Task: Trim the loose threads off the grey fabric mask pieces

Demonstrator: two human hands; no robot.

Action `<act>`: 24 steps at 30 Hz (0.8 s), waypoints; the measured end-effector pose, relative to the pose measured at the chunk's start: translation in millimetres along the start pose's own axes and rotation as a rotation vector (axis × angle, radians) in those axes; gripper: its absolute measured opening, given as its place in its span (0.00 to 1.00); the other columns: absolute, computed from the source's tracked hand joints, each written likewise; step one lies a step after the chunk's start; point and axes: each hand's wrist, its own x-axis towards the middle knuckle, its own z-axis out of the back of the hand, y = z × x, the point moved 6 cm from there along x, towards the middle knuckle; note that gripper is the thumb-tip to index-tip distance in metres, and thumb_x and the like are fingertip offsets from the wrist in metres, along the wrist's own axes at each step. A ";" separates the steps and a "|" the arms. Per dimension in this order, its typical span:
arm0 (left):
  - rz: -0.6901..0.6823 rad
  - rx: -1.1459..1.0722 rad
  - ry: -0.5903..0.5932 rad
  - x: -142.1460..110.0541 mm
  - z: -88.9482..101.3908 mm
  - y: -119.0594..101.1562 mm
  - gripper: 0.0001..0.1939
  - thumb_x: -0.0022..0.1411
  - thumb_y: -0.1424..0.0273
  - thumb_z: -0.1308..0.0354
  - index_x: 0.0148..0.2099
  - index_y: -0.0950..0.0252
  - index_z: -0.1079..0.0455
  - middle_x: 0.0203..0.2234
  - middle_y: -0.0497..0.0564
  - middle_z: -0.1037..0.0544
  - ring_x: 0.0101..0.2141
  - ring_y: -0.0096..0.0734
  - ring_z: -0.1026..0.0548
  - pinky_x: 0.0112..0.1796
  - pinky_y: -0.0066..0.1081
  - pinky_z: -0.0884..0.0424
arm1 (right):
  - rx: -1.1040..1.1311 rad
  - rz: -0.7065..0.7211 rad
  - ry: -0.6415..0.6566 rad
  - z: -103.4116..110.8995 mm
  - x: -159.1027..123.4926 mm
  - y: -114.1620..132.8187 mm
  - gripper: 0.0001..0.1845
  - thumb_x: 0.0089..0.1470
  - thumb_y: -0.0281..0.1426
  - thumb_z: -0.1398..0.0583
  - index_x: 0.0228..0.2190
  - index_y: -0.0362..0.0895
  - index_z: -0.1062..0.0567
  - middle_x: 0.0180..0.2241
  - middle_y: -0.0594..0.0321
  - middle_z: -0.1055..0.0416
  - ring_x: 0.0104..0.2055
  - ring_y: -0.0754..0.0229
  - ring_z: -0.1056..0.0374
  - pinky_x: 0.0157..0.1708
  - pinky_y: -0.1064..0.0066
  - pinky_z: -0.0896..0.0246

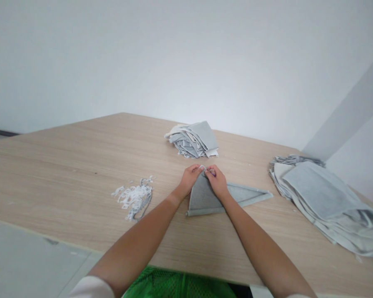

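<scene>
A grey cloth folded into a triangle (205, 198) lies flat on the wooden table (65, 165) in front of me. My left hand (190, 177) and my right hand (216, 180) meet at its far tip. Both hands have their fingers closed in a pinch on the cloth's tip, where a small white bit shows between the fingertips. Both forearms reach forward from the bottom of the view.
A pile of folded grey and white cloths (193, 140) sits beyond the hands. A larger stack of grey cloths (323, 198) lies at the right. A small heap of white and grey strips (135, 197) lies left of my left arm. A white wall stands behind.
</scene>
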 end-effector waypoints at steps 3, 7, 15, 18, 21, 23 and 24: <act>-0.017 0.031 0.010 1.8 0.2 0.0 0.22 0.62 0.51 0.41 0.39 0.66 0.22 0.35 0.53 0.17 0.36 0.37 0.23 0.39 0.32 0.27 | 0.037 -0.004 -0.020 2.3 -1.0 0.8 0.19 0.62 0.52 0.42 0.43 0.50 0.29 0.29 0.70 0.31 0.33 0.57 0.33 0.37 0.70 0.41; -0.046 0.107 0.017 3.5 1.9 -0.1 0.22 0.63 0.50 0.42 0.39 0.65 0.22 0.36 0.53 0.17 0.39 0.39 0.23 0.41 0.32 0.27 | 0.035 0.020 0.039 -0.8 -0.7 2.7 0.21 0.65 0.54 0.48 0.39 0.50 0.29 0.30 0.68 0.31 0.36 0.56 0.32 0.40 0.69 0.40; -0.085 0.205 0.044 4.9 1.7 -2.8 0.20 0.64 0.51 0.44 0.37 0.64 0.24 0.31 0.50 0.20 0.35 0.35 0.27 0.38 0.30 0.30 | -0.041 0.101 0.099 -6.2 -2.4 5.1 0.23 0.72 0.48 0.56 0.40 0.49 0.28 0.37 0.60 0.25 0.43 0.54 0.29 0.46 0.68 0.39; -0.103 0.225 0.089 4.5 -1.1 -5.4 0.21 0.64 0.51 0.45 0.36 0.63 0.25 0.30 0.50 0.22 0.35 0.35 0.28 0.39 0.30 0.31 | -0.106 0.117 0.094 -6.6 -2.6 5.6 0.24 0.73 0.47 0.58 0.40 0.49 0.28 0.37 0.59 0.24 0.43 0.54 0.29 0.45 0.68 0.40; -0.129 0.226 0.119 4.0 -2.5 -7.8 0.20 0.65 0.51 0.46 0.35 0.63 0.27 0.30 0.49 0.23 0.35 0.36 0.28 0.40 0.31 0.31 | -0.153 0.131 0.102 -7.5 -3.1 6.6 0.25 0.73 0.48 0.57 0.41 0.50 0.27 0.37 0.60 0.24 0.42 0.54 0.28 0.42 0.68 0.41; -0.134 0.233 0.118 4.1 -2.0 -8.3 0.20 0.66 0.52 0.46 0.34 0.63 0.28 0.30 0.49 0.24 0.35 0.36 0.28 0.40 0.31 0.31 | -0.168 0.130 0.107 -8.0 -3.5 6.9 0.24 0.73 0.48 0.57 0.42 0.50 0.27 0.38 0.60 0.24 0.42 0.54 0.28 0.41 0.69 0.41; -0.132 0.241 0.116 4.3 -1.6 -8.2 0.20 0.66 0.52 0.47 0.34 0.63 0.28 0.30 0.49 0.24 0.35 0.36 0.28 0.41 0.31 0.31 | -0.173 0.128 0.109 -8.2 -3.7 6.8 0.24 0.73 0.47 0.57 0.42 0.50 0.26 0.38 0.60 0.23 0.42 0.54 0.28 0.41 0.69 0.41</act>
